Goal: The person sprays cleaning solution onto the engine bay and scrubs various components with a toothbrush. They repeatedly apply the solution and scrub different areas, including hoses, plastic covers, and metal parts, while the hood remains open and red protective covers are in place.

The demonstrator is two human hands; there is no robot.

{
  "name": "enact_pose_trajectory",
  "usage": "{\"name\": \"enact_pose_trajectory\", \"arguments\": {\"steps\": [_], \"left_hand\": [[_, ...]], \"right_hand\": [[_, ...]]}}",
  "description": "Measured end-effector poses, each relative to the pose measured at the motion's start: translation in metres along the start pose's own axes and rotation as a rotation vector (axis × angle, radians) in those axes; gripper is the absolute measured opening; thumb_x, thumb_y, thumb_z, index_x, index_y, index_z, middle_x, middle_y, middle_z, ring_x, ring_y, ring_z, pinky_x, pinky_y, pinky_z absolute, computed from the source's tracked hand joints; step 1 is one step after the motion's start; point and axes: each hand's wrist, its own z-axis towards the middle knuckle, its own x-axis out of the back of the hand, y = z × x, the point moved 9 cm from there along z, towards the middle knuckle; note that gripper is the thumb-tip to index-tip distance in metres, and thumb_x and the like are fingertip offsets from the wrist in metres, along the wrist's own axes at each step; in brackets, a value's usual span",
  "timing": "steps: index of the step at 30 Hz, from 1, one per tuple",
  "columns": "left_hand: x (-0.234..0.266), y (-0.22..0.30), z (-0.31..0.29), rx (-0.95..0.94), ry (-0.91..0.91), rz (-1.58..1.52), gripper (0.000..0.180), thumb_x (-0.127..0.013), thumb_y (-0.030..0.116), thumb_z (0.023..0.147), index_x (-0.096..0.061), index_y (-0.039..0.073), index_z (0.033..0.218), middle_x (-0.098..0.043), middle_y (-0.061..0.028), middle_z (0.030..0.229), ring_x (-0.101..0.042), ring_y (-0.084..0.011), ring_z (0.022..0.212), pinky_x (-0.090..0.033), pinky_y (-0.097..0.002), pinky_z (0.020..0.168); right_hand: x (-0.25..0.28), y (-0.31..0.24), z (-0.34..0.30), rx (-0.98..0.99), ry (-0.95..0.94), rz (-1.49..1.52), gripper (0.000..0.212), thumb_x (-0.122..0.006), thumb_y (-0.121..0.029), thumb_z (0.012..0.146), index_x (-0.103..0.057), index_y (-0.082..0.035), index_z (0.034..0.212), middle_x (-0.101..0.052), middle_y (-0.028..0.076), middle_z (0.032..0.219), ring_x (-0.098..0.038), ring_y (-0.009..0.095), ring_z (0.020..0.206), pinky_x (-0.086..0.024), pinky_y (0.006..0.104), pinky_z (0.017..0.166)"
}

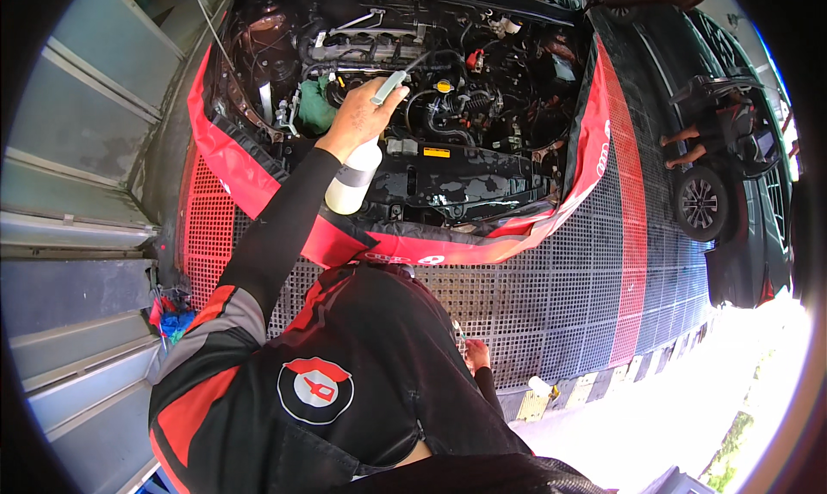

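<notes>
My left hand [355, 119] is closed around the neck of a white spray bottle [351, 182] with a grey trigger head [389, 87]. It holds the bottle over the front of a car's open engine bay [465, 171], nozzle toward the engine [379, 53]. A green cloth [317, 106] lies in the bay just left of this hand. Low at my right side, my right hand [476, 354] is closed on a thin, light-coloured item [460, 330], too small to identify.
A red and black protective cover [551, 240] drapes the car's front edge and sides. Grey panels [77, 175] stand at left. Plastic grating [551, 322] covers the floor; a white container [540, 386] lies near its edge. Another person [732, 128] is beside a dark vehicle [749, 261] at right.
</notes>
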Motion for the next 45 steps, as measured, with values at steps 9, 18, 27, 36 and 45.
{"name": "enact_pose_trajectory", "arguments": {"steps": [9, 18, 27, 36, 45], "left_hand": [[-0.010, -0.016, -0.034, 0.100, -0.084, 0.028, 0.042, -0.067, 0.046, 0.108, -0.067, 0.004, 0.102, -0.071, -0.0201, 0.089, -0.069, -0.0474, 0.087, -0.053, -0.0527, 0.074], [0.019, -0.041, -0.144, 0.194, -0.115, -0.039, 0.036, -0.070, 0.037, 0.108, -0.072, 0.002, 0.111, -0.075, -0.0102, 0.088, -0.074, -0.0223, 0.075, -0.059, -0.0352, 0.061], [0.053, -0.027, -0.220, 0.213, -0.195, 0.055, 0.035, -0.072, 0.032, 0.106, -0.072, 0.000, 0.121, -0.074, -0.0162, 0.105, -0.074, -0.0362, 0.094, -0.057, -0.0411, 0.082], [0.063, -0.014, -0.215, 0.144, -0.225, -0.039, 0.027, -0.074, 0.025, 0.105, -0.071, 0.000, 0.115, -0.070, -0.0140, 0.096, -0.070, -0.0364, 0.086, -0.055, -0.0435, 0.076], [0.061, -0.040, -0.197, 0.147, -0.393, -0.041, 0.027, -0.074, 0.026, 0.104, -0.072, 0.000, 0.112, -0.071, -0.0156, 0.097, -0.071, -0.0340, 0.084, -0.055, -0.0432, 0.075]], "right_hand": [[-0.034, -0.149, -0.076, 0.513, 0.583, -0.603, 0.027, -0.065, -0.029, 0.109, -0.071, -0.002, 0.110, -0.067, 0.006, 0.085, -0.062, 0.020, 0.072, -0.049, 0.0398, 0.068], [-0.220, -0.425, -0.119, 0.791, -0.063, 0.026, 0.026, -0.060, -0.019, 0.114, -0.067, -0.001, 0.131, -0.053, -0.005, 0.082, -0.046, 0.003, 0.069, -0.039, 0.0231, 0.059], [-0.310, -0.415, -0.130, 0.513, -0.341, 0.106, 0.029, -0.061, -0.019, 0.114, -0.065, 0.000, 0.136, -0.054, -0.005, 0.078, -0.047, 0.004, 0.066, -0.037, 0.0214, 0.059], [-0.294, -0.390, -0.120, 0.454, -0.257, -0.001, 0.027, -0.060, -0.020, 0.115, -0.065, 0.000, 0.133, -0.054, -0.004, 0.077, -0.045, 0.003, 0.065, -0.037, 0.0221, 0.058], [-0.297, -0.426, -0.132, 0.603, -0.156, 0.108, 0.028, -0.057, -0.022, 0.116, -0.066, -0.001, 0.134, -0.055, -0.004, 0.081, -0.047, 0.005, 0.068, -0.043, 0.0226, 0.062]]}}
